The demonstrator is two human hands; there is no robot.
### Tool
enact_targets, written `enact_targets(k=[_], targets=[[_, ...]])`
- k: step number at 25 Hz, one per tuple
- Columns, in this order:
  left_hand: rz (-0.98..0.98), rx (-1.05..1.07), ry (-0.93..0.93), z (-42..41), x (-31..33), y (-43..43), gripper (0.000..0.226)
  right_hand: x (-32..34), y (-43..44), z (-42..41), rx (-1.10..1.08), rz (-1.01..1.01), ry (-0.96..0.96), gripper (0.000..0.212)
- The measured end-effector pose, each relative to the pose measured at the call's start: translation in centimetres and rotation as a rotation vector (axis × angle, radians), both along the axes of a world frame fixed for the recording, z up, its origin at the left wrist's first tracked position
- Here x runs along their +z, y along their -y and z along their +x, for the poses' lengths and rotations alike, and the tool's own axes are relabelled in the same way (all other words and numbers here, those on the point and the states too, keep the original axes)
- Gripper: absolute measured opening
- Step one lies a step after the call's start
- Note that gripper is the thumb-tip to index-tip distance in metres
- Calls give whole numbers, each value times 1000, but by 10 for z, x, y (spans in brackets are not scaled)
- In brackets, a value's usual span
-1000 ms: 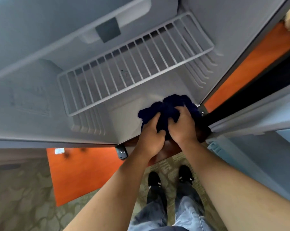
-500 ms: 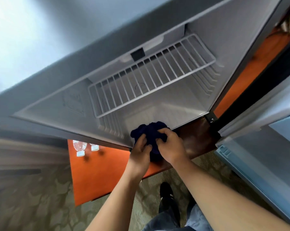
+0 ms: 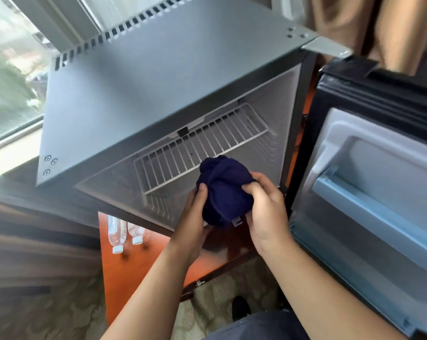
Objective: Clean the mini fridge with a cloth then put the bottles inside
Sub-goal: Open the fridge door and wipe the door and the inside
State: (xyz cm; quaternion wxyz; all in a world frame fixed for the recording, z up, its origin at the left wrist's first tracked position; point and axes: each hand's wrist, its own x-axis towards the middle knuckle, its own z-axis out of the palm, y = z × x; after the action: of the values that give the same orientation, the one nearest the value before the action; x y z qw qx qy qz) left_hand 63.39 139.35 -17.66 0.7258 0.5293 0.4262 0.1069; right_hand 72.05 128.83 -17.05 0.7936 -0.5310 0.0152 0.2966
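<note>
A person looks down into an open mini fridge (image 3: 158,89), whose wire shelf (image 3: 197,148) is bare. At frame centre, the left hand (image 3: 195,212) and the right hand (image 3: 266,212) both curl round a bunched navy cloth (image 3: 223,190), in front of the opening. At eight o'clock, two water bottles (image 3: 116,231) lie on an orange surface (image 3: 124,271), not yet loaded. Wiping looks possibly finished, though blur obscures this. Half a second earlier the cloth sat at the fridge's front lip; now it is lifted clear.

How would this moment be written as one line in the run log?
step: cleaning | left hand: grips cloth | right hand: grips cloth | cloth: bunched, before open mini fridge | bottles: two, not yet inside | door: open
</note>
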Motion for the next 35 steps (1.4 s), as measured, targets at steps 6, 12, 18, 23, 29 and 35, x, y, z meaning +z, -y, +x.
enact_targets(k=[6,12,18,23,29,35], targets=[[-154,-31,229,40,57,43,54,47,18,15,67,22,161,32],[307,-32,129,98,94,33,26,82,11,22,77,-89,381,64],[494,-57,-2,147,113,27,6,76,24,24,24,-134,426,72],[627,-293,2,137,97,31,18,70,38,15,27,-178,333,70],[768,-368,21,114,111,43,6,85,55,-5,87,-162,422,76],[871,-277,201,77,142,52,17,115,95,-12,89,-160,577,56]])
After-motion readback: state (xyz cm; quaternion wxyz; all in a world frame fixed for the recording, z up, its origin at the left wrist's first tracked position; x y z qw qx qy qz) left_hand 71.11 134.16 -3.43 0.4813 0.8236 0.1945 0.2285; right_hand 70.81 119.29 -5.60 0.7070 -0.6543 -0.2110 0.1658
